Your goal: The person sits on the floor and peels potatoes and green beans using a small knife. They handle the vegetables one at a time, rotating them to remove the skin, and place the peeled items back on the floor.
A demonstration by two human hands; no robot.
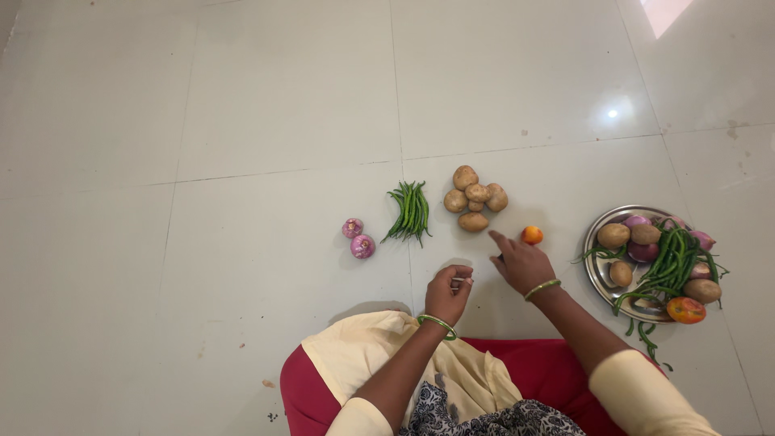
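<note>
Right hand (522, 263) flat-ish on the floor, index finger stretched out, fingers loose and gripping nothing, tip just short of the small orange tomato (531, 235). Left hand (448, 294) curled nearly closed, pinching something thin and pale, too small to identify.

Taking the potato pile (475, 200) as the anchor: tomato just right of it and a bit nearer the person, alone. Green chillies (409, 211) bundled just left of the pile, two purple onions (358, 239) further left. Looks like sorting by kind, one group each. Steel plate (605, 278) well right of the pile, a mixed heap of the same veg on it, close to the right hand for easy reach.
</note>
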